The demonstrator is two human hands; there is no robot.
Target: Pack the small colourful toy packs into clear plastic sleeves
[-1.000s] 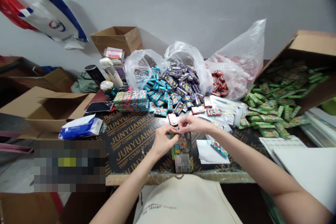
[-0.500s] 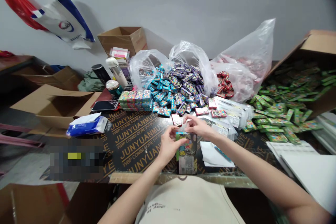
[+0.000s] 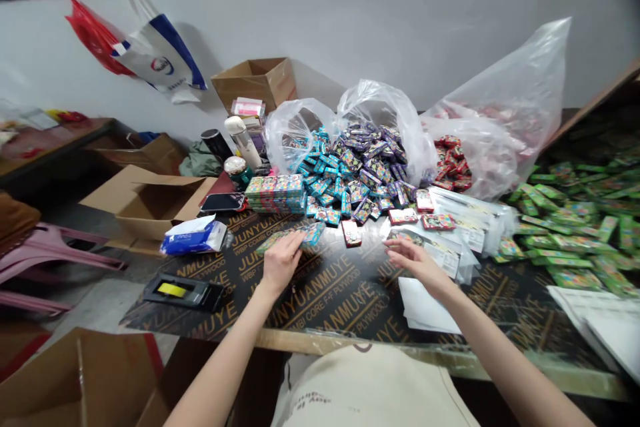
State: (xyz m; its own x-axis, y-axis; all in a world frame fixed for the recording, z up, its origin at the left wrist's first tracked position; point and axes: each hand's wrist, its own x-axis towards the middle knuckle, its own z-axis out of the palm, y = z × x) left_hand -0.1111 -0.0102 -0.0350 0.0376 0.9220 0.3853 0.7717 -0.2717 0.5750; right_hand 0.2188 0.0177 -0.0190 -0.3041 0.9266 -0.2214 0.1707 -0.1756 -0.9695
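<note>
My left hand (image 3: 281, 260) is closed on a filled clear packet of small coloured boxes (image 3: 295, 238) and holds it flat and low over the dark plywood table (image 3: 320, 293), just in front of a neat stack of like packets (image 3: 276, 193). My right hand (image 3: 413, 258) is open, fingers spread, hovering over the pile of empty clear sleeves (image 3: 460, 230) at the right of centre. A lone red box (image 3: 351, 232) lies between my hands.
Behind are open plastic bags with blue boxes (image 3: 325, 170), purple boxes (image 3: 367, 160) and red boxes (image 3: 450, 163); green boxes (image 3: 565, 213) spill at right. An open carton (image 3: 155, 200), tissue pack (image 3: 193, 238), black device (image 3: 183, 291), phone (image 3: 223, 201) and flasks (image 3: 243, 141) stand left.
My hands have parted: the left one has carried the filled packet left and away towards the stack, and the right one has let go and moved right to the sleeves. My view has swung left.
</note>
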